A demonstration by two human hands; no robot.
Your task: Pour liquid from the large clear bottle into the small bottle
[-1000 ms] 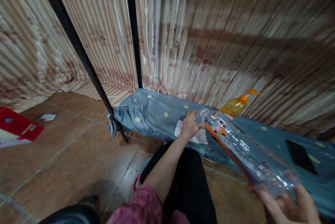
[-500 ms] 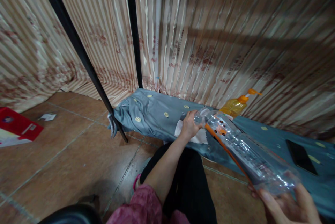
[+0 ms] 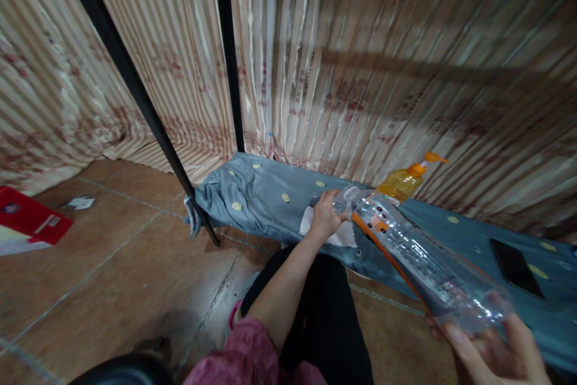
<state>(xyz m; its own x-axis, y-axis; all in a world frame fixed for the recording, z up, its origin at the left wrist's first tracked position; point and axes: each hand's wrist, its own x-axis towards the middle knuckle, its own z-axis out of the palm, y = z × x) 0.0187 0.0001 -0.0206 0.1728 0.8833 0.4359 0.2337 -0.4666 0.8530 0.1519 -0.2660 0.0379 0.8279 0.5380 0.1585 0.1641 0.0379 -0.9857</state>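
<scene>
A large clear plastic bottle (image 3: 419, 253) with an orange-edged label slants across the right half of the head view, held between both hands. My left hand (image 3: 326, 217) is closed around its narrow neck end. At the lower right, my right hand (image 3: 491, 346) grips the wide base, its fingers partly hidden behind the plastic. Beneath my left hand lies a white cloth (image 3: 340, 236) on the long, narrow surface. Just behind the bottle stands a pump bottle (image 3: 401, 184) of yellow liquid with an orange pump head.
Blue-grey fabric with pineapple prints (image 3: 270, 184) covers the long bench-like surface. On its right part lies a black phone (image 3: 516, 268). Black poles (image 3: 135, 90) rise at the left end, and a striped curtain (image 3: 360, 72) hangs behind. A red box (image 3: 31, 217) sits on the tiled floor.
The view has shifted very slightly. Both hands keep the same hold on the clear bottle, which appears almost unmoved.
</scene>
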